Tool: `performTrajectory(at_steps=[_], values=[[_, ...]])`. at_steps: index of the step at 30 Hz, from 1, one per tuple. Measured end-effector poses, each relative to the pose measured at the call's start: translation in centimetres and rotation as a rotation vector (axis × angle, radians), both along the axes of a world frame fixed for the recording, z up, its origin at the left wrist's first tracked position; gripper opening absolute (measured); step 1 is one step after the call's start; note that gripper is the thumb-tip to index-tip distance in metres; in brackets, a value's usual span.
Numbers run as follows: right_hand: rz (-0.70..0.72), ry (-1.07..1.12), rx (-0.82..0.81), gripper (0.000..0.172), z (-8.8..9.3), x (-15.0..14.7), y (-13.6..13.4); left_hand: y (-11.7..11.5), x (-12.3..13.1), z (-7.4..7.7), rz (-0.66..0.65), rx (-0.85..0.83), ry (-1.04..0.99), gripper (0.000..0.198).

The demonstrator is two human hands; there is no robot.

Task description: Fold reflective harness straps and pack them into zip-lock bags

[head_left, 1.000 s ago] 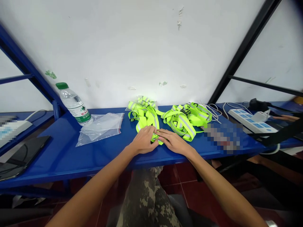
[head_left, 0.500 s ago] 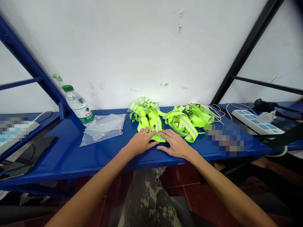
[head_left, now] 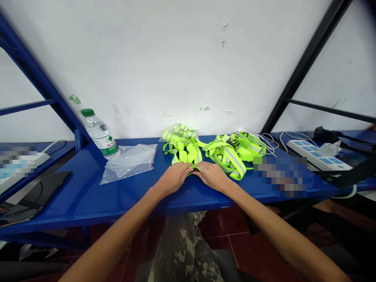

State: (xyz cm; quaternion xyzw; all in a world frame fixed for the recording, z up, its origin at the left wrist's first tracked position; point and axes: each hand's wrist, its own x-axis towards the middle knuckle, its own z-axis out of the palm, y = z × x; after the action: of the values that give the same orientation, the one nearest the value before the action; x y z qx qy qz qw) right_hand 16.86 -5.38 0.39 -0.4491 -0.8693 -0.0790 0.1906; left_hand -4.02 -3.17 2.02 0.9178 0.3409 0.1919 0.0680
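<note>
A neon-yellow reflective strap [head_left: 194,152] with a grey stripe lies loosely looped on the blue table in front of me. My left hand [head_left: 175,176] pinches its near edge between thumb and fingers. Close beside it, my right hand [head_left: 214,175] grips the same strap, and the bit between both hands is lifted a little. Behind lies another strap bundle in a clear bag [head_left: 180,131], against the wall. To the right sits a heap of similar reflective straps [head_left: 230,154] with black buckles.
Clear zip bags [head_left: 129,160] lie left of the straps, beside a green-capped water bottle [head_left: 101,135]. A dark tablet-like device [head_left: 37,194] is at the far left. White cables [head_left: 268,143] and a power strip [head_left: 319,153] are on the right. The table's front edge [head_left: 123,217] is near me.
My hands were spread flat on the strap's near end. Now their fingers have closed on it and raised its edge slightly. The view has shifted a little.
</note>
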Motion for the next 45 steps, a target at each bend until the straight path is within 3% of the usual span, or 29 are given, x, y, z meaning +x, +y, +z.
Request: performTrajectory(at_steps=[4, 6, 10, 17, 22, 26, 29, 33, 37, 41, 45], values=[[0.024, 0.019, -0.046, 0.036, 0.5, 0.0, 0.6, -0.3, 0.0, -0.2, 0.015, -0.029, -0.125, 0.042], [0.025, 0.044, -0.072, 0.033, 0.6, -0.1, 0.9, -0.4, 0.2, -0.6, 0.107, 0.035, -0.208, 0.048], [-0.032, 0.114, -0.139, 0.032, 0.6, -0.6, 1.5, -0.4, 0.6, -1.2, 0.315, 0.099, -0.281, 0.042], [0.03, 0.425, -0.194, 0.029, -0.1, -1.1, 2.2, 1.0, 1.6, -0.9, 0.332, -0.002, -0.269, 0.05], [-0.049, 0.41, -0.231, 0.027, -0.2, -1.2, 2.6, 2.0, 2.2, -1.3, 0.432, 0.008, -0.223, 0.059], [-0.065, 0.368, -0.087, 0.036, -0.7, -1.4, 3.2, 2.1, 2.5, -1.5, 0.492, 0.036, -0.14, 0.061], [-0.06, 0.338, -0.015, 0.039, -1.0, -1.5, 3.6, 2.0, 2.5, -1.6, 0.47, -0.013, -0.143, 0.054], [-0.078, 0.309, -0.074, 0.038, -1.1, -1.7, 3.9, 2.0, 2.5, -2.1, 0.446, 0.055, -0.22, 0.032], [-0.085, 0.395, -0.128, 0.027, -1.0, -1.9, 3.8, 2.6, 2.4, -2.9, 0.437, 0.104, -0.219, 0.03], [-0.033, 0.4, -0.132, 0.025, -1.1, -2.0, 3.9, 3.3, 2.3, -3.1, 0.317, 0.091, -0.246, 0.027], [-0.074, 0.353, -0.06, 0.027, -0.9, -2.1, 3.5, 3.6, 2.3, -2.8, 0.312, 0.061, -0.217, 0.026]])
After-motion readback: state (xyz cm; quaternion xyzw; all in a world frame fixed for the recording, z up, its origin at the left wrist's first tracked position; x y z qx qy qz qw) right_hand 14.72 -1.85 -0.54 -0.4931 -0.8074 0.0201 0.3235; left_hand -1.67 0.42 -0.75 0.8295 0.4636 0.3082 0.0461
